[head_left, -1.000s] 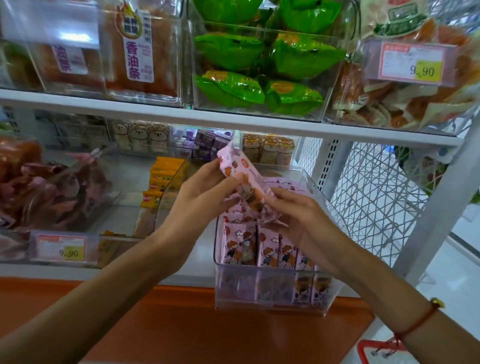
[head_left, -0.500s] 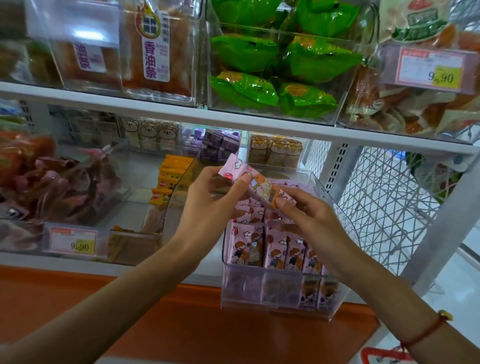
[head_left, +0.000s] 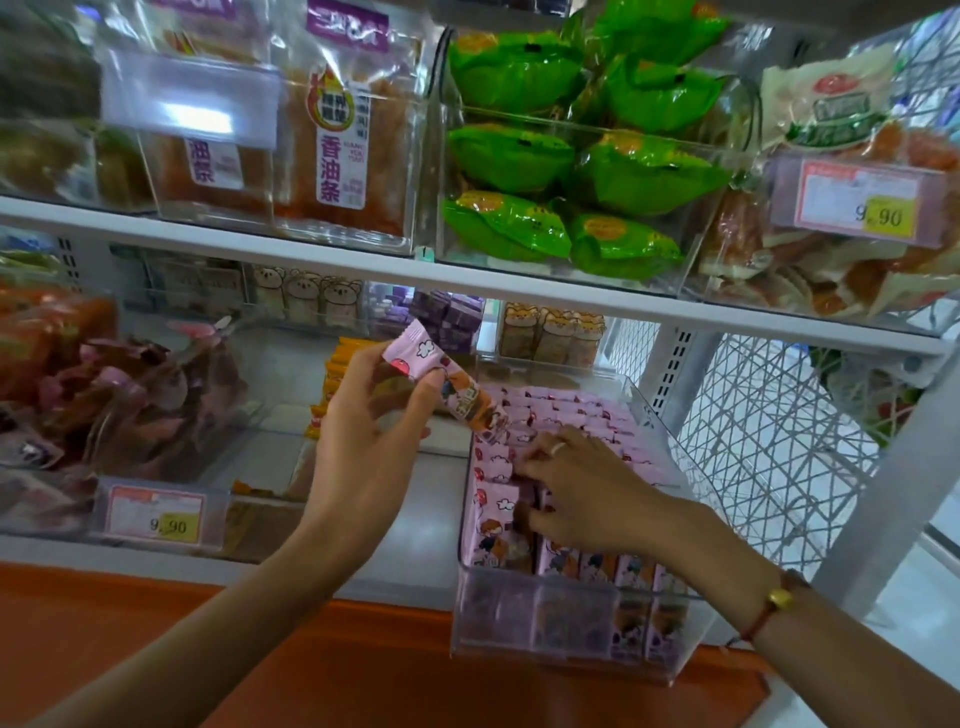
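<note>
So the pink packet (head_left: 444, 387) is up in the air, pinched in the left hand (head_left: 363, 441). Thumb is on the near side and the fingertips are curled round the upper half, so it's a proper grip. The packet's long axis runs on a slant, top end up and to the left, bottom end pointing down and right. That low end sits just over the back-left corner of the clear bin (head_left: 498, 618).

The bin is packed with the same packets (head_left: 561, 410), standing on end in rows. The right hand (head_left: 587, 493) is down in the front-left rows with its fingers curled in among them. I can't tell whether it's pinching one or only shoving them apart. My guess is it's making a gap.

The bit that matters is that the slot lies below and to the right of the left hand's grip, close to the right hand's fingertips. The packet is tilted while its neighbours stand upright. So I'd say it needs swinging to vertical and dropping bottom end first. The left hand has it and is plenty near.

The bin sits on the grey shelf (head_left: 431, 514), sticking out past the front edge. There are orange sticks (head_left: 332, 374) off to the left, and green bags (head_left: 519, 156) on the shelf above.
</note>
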